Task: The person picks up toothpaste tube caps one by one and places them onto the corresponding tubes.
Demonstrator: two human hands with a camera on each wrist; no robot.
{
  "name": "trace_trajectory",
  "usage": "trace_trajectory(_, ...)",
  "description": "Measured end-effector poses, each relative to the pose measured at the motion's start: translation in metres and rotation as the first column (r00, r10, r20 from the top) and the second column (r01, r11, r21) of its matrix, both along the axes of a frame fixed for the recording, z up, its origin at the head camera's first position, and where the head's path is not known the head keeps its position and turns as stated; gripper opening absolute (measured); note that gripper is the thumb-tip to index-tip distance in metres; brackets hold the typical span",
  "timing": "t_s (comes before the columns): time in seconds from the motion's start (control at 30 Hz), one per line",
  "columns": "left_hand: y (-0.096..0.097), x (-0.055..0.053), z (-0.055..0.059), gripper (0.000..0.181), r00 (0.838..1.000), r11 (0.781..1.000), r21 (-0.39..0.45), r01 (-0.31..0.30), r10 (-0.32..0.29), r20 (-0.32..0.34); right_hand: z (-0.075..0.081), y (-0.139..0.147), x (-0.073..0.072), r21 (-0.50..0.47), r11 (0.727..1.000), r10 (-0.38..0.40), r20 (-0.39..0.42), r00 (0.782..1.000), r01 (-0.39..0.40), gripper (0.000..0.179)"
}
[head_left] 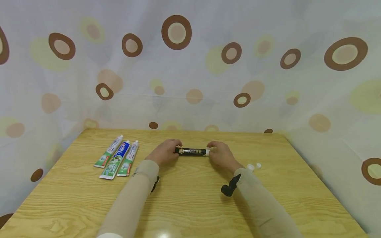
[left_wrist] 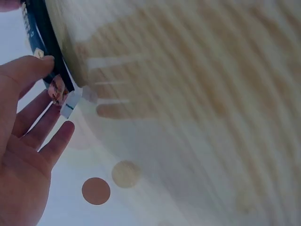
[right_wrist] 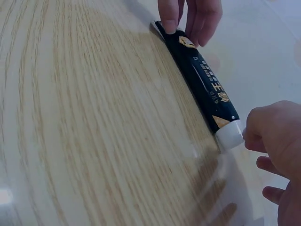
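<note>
Blk tube (right_wrist: 196, 79), gold Chinese txt (right_wrist: 219, 91), held

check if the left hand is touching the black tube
Touching: in the right wrist view, the left hand pinches the black tube near its flat end, thumb lying on its surface.

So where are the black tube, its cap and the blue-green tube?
Black tube (right_wrist: 196, 77): right wrist view, middle of its printed side.
Cap (right_wrist: 230, 135): right wrist view, its side.
Blue-green tube (head_left: 115, 160): head view, its middle.
</note>
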State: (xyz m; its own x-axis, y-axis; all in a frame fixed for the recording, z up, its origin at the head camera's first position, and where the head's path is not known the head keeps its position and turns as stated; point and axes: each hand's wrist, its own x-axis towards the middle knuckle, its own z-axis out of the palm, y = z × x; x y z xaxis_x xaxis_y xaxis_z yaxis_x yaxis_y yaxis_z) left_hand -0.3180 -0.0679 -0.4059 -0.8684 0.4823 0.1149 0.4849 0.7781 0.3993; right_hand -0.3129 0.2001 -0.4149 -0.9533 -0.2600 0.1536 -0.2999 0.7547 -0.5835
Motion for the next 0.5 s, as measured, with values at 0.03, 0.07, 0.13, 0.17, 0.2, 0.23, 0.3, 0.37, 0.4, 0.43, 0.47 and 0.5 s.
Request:
trace_trajectory(0.03, -0.001, 0.000, 0.001, 0.038, 1.000, 1.000, -0.001, 0.001, -0.001, 0.005, 0.001, 0.002, 0.001, -0.016, 1.000, -0.006, 0.018, 1.000, 0.006, 0.031)
trace_trajectory(0.07, -0.003, 0.000, 0.002, 0.040, 1.000, 1.000, 0.002, -0.001, 0.001, 0.014, 0.002, 0.005, 0.003, -0.033, 0.999, -0.017, 0.037, 0.999, 0.018, 0.032)
trace_trajectory(0.13, -0.005, 0.001, 0.005, 0.042, 1.000, 1.000, 0.011, -0.004, 0.004, 0.023, 0.005, 0.009, 0.006, -0.066, 0.997, -0.026, 0.073, 0.997, 0.031, 0.035)
trace_trajectory(0.17, -0.007, 0.002, 0.007, 0.044, 1.000, 1.000, 0.007, -0.009, 0.008, 0.024, 0.007, 0.012, 0.007, -0.076, 0.996, -0.030, 0.079, 0.996, 0.036, 0.036)
trace_trajectory(0.2, -0.008, 0.003, 0.010, 0.045, 1.000, 1.000, 0.008, -0.012, 0.012, 0.024, 0.009, 0.015, 0.008, -0.085, 0.996, -0.035, 0.077, 0.996, 0.041, 0.037)
trace_trajectory(0.23, -0.009, 0.005, 0.012, 0.046, 1.000, 1.000, 0.004, -0.018, 0.018, 0.024, 0.011, 0.018, 0.009, -0.093, 0.995, -0.038, 0.074, 0.997, 0.045, 0.038)
trace_trajectory(0.3, -0.012, 0.008, 0.017, 0.047, 1.000, 1.000, 0.006, -0.026, 0.026, 0.012, 0.013, 0.023, 0.011, -0.097, 0.994, -0.046, 0.044, 0.998, 0.050, 0.039)
trace_trajectory(0.37, -0.015, 0.011, 0.021, 0.047, 0.999, 0.999, 0.004, -0.032, 0.032, -0.008, 0.014, 0.029, 0.012, -0.111, 0.992, -0.059, 0.015, 0.998, 0.060, 0.039)
trace_trajectory(0.4, -0.017, 0.012, 0.022, 0.046, 0.999, 0.999, 0.008, -0.032, 0.032, -0.014, 0.015, 0.032, 0.013, -0.118, 0.991, -0.065, 0.002, 0.998, 0.064, 0.038)
trace_trajectory(0.43, -0.018, 0.014, 0.024, 0.046, 0.999, 0.999, 0.012, -0.035, 0.035, -0.017, 0.015, 0.034, 0.014, -0.123, 0.990, -0.069, -0.010, 0.998, 0.067, 0.037)
trace_trajectory(0.47, -0.020, 0.014, 0.024, 0.047, 0.999, 0.999, 0.017, -0.034, 0.034, -0.023, 0.016, 0.037, 0.014, -0.132, 0.989, -0.072, -0.015, 0.997, 0.069, 0.037)
trace_trajectory(0.5, -0.022, 0.015, 0.025, 0.047, 0.999, 0.999, 0.019, -0.036, 0.036, -0.027, 0.017, 0.040, 0.015, -0.144, 0.987, -0.076, -0.012, 0.997, 0.073, 0.036)
